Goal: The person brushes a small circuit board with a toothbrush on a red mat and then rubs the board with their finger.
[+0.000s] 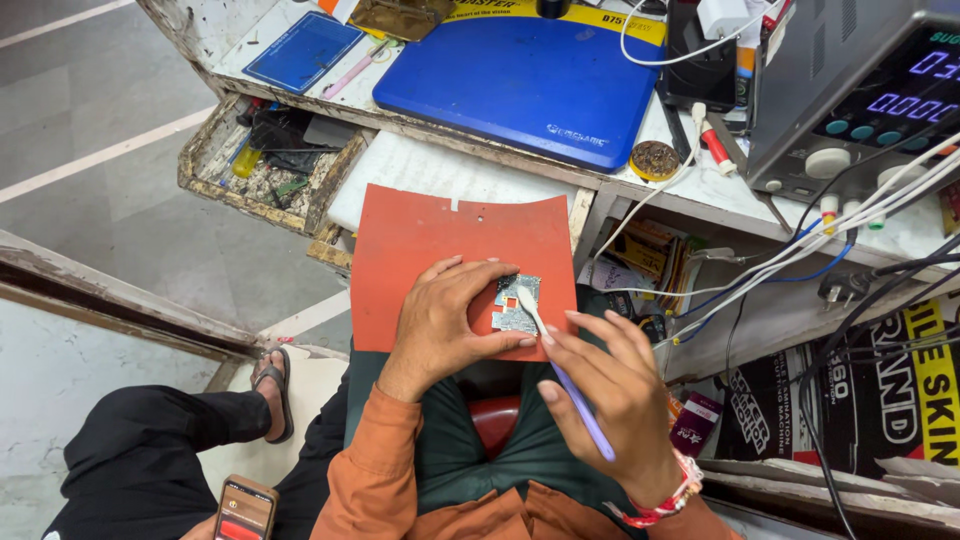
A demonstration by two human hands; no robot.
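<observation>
L hand (440, 325) is pinching a small circuit board (516, 304) flat on the red mat (440, 235) over the lap; R hand (610, 395) is gripping a purple-handled brush (568, 385), bristles touching the board, w/ blue pad (520, 85) on bench beyond

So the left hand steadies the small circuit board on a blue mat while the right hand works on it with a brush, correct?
Not quite: the head view shows the mat is orange-red, not blue. The rest holds: the left hand steadies the circuit board while the right hand works on it with the brush.
</observation>
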